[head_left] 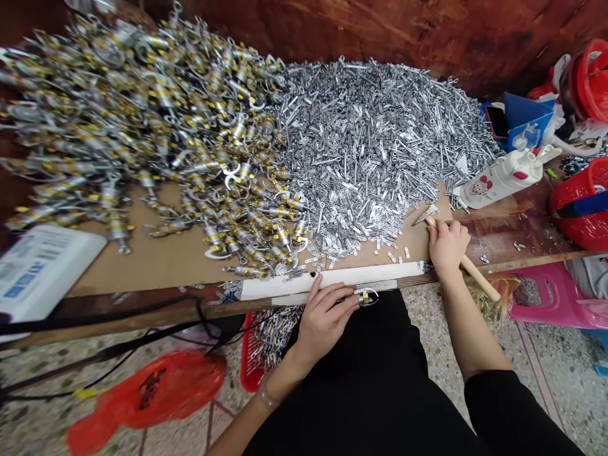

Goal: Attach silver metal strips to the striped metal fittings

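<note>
My left hand (327, 315) is at the front edge of the bench, its fingers closed on a small metal hook fitting (367, 297) with a yellow band. The fitting's pale curved end points right, while the rest of it is hidden by my fingers. Further right, my right hand (446, 246) is wrapped around the wooden handle of a hammer (479, 278). The hammer's pointed metal head (426, 215) rests on the cardboard by the pile of small parts, and its handle end reaches past the bench edge.
Yellow-banded hook fittings (190, 139) are heaped at left, beside loose eye bolts and small plates (361, 152). A white box (45, 272) sits left; a white bottle (503, 179) and red basket (582, 212) are right. Below are a pink stool (551, 294) and red bag (156, 392).
</note>
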Demonstrator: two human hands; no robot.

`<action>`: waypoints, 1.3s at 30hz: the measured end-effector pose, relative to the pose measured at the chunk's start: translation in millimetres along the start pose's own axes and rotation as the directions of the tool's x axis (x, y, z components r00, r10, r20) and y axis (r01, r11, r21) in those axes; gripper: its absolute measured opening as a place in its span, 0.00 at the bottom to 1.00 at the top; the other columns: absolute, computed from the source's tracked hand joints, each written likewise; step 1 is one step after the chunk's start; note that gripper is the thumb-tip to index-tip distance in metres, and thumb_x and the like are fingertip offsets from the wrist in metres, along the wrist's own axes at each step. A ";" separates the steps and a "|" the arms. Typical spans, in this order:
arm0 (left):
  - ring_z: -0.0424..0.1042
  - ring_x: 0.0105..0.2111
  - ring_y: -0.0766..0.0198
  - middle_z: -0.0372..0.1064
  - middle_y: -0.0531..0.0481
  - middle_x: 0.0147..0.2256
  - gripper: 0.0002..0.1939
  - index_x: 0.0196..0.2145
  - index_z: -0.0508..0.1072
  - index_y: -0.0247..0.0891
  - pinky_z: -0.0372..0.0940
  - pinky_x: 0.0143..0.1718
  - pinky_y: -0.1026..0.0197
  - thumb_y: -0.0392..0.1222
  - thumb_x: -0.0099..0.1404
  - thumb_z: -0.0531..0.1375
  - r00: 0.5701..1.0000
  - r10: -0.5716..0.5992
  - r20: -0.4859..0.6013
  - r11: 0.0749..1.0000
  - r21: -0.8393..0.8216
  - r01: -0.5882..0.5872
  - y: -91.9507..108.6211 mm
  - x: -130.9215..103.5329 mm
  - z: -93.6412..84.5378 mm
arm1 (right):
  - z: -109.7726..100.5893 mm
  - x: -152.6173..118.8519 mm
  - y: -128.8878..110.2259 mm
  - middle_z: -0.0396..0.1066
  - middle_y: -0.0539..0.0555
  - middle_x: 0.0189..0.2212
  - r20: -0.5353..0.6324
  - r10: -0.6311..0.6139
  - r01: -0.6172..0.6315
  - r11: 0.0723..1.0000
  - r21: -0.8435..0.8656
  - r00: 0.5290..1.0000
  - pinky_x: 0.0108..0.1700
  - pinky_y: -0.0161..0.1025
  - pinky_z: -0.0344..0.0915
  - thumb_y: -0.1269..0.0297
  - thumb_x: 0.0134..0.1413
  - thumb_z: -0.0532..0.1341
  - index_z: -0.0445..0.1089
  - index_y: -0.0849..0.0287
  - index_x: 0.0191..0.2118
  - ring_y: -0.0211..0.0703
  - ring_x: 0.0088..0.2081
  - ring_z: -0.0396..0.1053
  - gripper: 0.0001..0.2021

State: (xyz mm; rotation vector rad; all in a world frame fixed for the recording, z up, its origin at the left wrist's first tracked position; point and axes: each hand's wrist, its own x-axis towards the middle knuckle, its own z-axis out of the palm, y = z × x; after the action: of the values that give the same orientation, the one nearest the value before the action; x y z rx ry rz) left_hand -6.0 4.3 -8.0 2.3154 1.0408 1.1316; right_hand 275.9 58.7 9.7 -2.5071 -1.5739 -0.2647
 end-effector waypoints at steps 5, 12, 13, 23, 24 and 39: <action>0.72 0.35 0.66 0.72 0.50 0.35 0.08 0.39 0.71 0.39 0.64 0.51 0.51 0.32 0.61 0.58 1.000 0.003 -0.016 0.999 -0.046 -0.004 1.1 4.2 -8.7 | -8.4 -25.5 -57.3 0.66 0.59 0.36 0.139 -0.235 0.196 0.949 0.248 0.962 0.40 0.43 0.53 0.61 0.57 0.53 0.68 0.60 0.38 0.50 0.39 0.59 0.10; 0.71 0.37 0.66 0.70 0.49 0.36 0.11 0.41 0.71 0.40 0.69 0.39 0.63 0.31 0.61 0.58 0.999 -0.027 -0.021 0.999 -0.044 0.026 1.4 9.7 -15.9 | -9.7 -35.4 -86.4 0.66 0.57 0.35 0.259 -0.279 0.198 0.934 0.298 0.925 0.40 0.42 0.53 0.66 0.56 0.54 0.68 0.59 0.34 0.50 0.39 0.59 0.07; 0.71 0.37 0.66 0.70 0.49 0.36 0.11 0.41 0.71 0.40 0.68 0.39 0.64 0.31 0.61 0.58 0.999 -0.029 -0.019 0.999 -0.045 0.028 1.0 10.5 -16.4 | -9.9 -35.1 -85.7 0.66 0.57 0.35 0.265 -0.267 0.184 0.936 0.300 0.927 0.40 0.42 0.53 0.66 0.56 0.54 0.68 0.59 0.35 0.50 0.39 0.59 0.07; 0.71 0.36 0.66 0.70 0.49 0.35 0.10 0.40 0.72 0.41 0.68 0.37 0.64 0.31 0.62 0.57 1.000 -0.028 0.007 0.997 -0.068 0.029 3.1 15.7 -17.0 | -12.2 -18.9 -92.5 0.67 0.57 0.30 0.347 -0.291 0.156 0.917 0.368 0.892 0.40 0.43 0.55 0.69 0.51 0.58 0.68 0.60 0.27 0.50 0.38 0.62 0.04; 0.71 0.36 0.66 0.71 0.49 0.35 0.10 0.40 0.72 0.41 0.68 0.37 0.64 0.31 0.62 0.57 0.999 -0.034 0.004 0.997 -0.068 0.034 3.5 15.4 -17.3 | -15.5 -18.6 -91.7 0.67 0.56 0.30 0.345 -0.308 0.163 0.906 0.390 0.887 0.40 0.42 0.56 0.69 0.52 0.58 0.67 0.60 0.27 0.49 0.38 0.63 0.04; 0.72 0.32 0.67 0.72 0.50 0.32 0.05 0.33 0.74 0.38 0.69 0.35 0.66 0.33 0.61 0.58 0.982 -0.187 -0.014 0.957 -0.230 0.178 12.5 24.6 -26.2 | -58.6 -85.4 -68.7 0.68 0.52 0.33 -0.044 -0.714 0.435 0.374 0.819 0.699 0.38 0.39 0.63 0.65 0.57 0.56 0.62 0.55 0.40 0.41 0.36 0.65 0.05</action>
State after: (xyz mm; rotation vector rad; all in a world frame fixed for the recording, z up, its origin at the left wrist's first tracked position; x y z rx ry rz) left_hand -10.9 14.4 28.3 1.9849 1.0533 1.1567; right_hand 174.0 -0.2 49.5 -1.2493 -2.0480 0.6903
